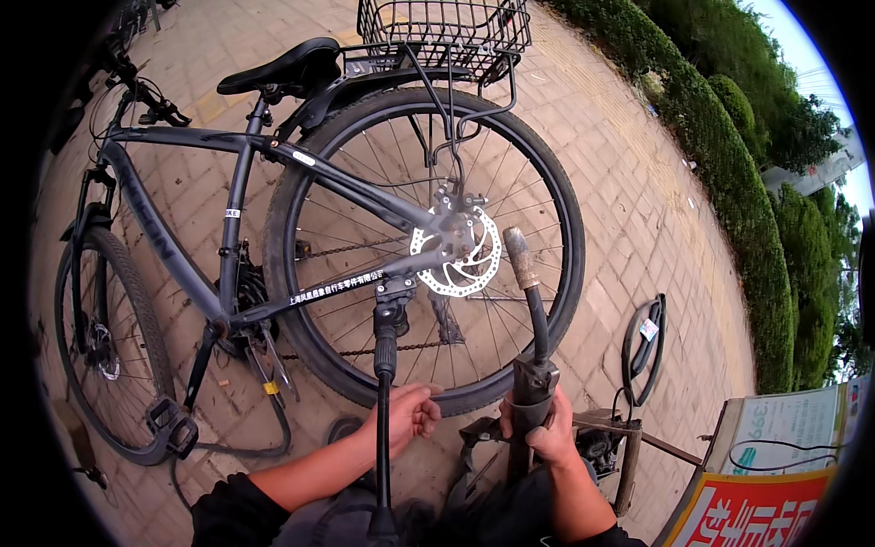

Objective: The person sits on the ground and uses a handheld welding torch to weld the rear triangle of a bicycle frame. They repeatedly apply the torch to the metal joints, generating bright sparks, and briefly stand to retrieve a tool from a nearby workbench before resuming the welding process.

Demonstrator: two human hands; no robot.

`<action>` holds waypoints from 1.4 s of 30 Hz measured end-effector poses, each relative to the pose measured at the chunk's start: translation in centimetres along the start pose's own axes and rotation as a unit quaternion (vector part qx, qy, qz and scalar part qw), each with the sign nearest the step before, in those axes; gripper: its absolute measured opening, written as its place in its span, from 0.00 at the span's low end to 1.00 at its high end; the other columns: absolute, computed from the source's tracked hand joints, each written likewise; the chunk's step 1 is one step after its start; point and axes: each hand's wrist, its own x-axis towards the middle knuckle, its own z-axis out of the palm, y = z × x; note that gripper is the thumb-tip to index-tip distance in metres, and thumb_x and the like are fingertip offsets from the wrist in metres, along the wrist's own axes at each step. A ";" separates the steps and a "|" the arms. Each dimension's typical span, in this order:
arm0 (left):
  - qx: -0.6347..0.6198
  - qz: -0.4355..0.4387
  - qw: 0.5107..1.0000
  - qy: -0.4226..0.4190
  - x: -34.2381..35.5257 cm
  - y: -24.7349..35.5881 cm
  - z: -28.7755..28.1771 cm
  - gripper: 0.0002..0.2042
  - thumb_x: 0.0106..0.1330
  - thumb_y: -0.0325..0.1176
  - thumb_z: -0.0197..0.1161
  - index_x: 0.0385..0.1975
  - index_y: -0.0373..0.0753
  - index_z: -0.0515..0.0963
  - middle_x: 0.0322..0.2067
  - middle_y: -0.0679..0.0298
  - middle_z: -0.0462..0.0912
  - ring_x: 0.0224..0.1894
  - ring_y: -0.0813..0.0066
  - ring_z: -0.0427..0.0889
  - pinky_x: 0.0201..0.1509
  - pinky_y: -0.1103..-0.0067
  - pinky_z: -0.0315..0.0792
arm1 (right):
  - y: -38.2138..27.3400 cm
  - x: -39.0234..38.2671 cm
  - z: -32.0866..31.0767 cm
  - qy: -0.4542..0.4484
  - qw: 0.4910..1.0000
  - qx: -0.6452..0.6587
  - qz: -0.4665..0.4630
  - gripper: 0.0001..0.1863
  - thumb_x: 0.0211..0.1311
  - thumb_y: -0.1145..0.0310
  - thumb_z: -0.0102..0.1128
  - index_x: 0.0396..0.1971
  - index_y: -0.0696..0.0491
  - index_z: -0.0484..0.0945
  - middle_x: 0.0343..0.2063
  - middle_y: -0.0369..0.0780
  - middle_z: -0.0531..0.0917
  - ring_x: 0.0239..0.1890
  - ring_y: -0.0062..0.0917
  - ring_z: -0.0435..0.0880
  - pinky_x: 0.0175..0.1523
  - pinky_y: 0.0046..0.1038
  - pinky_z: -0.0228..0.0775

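Note:
A dark grey bicycle [159, 219] with a black kickstand [385, 438] fills the middle and left. My left hand [406, 415] is curled beside the kickstand, at the lower part of the rear tyre [567, 273]; I see nothing in its fingers. Right of it, my right hand [551, 428] grips the dark lower part of a long metal tool [538, 328], whose worn, pale cylindrical tip stands beside the silver brake disc [483, 273]. A bicycle chain [333, 350] shows behind the spokes.
A black wire basket [437, 27] sits above the rear wheel. A looped black tube [643, 374] lies on the brick paving [656, 237]. A metal frame [629, 456] and signboards [775, 438] stand at lower right. A hedge [729, 182] lines the right side.

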 end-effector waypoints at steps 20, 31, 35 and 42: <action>0.501 -0.246 0.817 -0.149 -11.2 -2.3 -1.1 0.28 0.65 0.34 0.60 0.61 0.30 0.61 0.56 0.50 0.72 0.59 0.63 0.71 0.62 0.73 0.65 | -12.2 -8.6 -2.5 0.331 0.943 -0.009 0.005 0.20 0.49 0.73 0.67 0.44 0.59 0.76 0.35 0.34 0.79 0.36 0.16 0.74 0.44 0.20 0.65; 0.633 -0.096 0.722 -0.262 -19.3 -1.8 30.5 0.30 0.60 0.33 0.63 0.61 0.30 0.62 0.55 0.48 0.72 0.58 0.60 0.72 0.62 0.72 0.66 | -36.9 -30.5 0.6 0.534 0.844 0.035 -0.040 0.23 0.51 0.68 0.68 0.46 0.61 0.73 0.35 0.37 0.79 0.37 0.22 0.76 0.45 0.23 0.68; 0.663 0.016 0.591 -0.458 -22.4 -5.5 40.4 0.38 0.51 0.38 0.69 0.62 0.34 0.60 0.59 0.44 0.67 0.61 0.51 0.66 0.65 0.67 0.61 | -46.1 -41.7 6.6 0.639 0.753 0.030 -0.151 0.22 0.52 0.61 0.68 0.38 0.59 0.70 0.24 0.39 0.73 0.28 0.24 0.71 0.39 0.31 0.67; 0.598 -0.006 0.401 -0.694 -38.2 -15.5 48.6 0.40 0.45 0.38 0.69 0.62 0.35 0.61 0.55 0.49 0.70 0.60 0.53 0.67 0.65 0.66 0.59 | -60.6 -57.9 21.8 0.623 0.699 -0.012 -0.351 0.24 0.56 0.54 0.66 0.45 0.52 0.70 0.37 0.37 0.70 0.26 0.19 0.69 0.38 0.29 0.60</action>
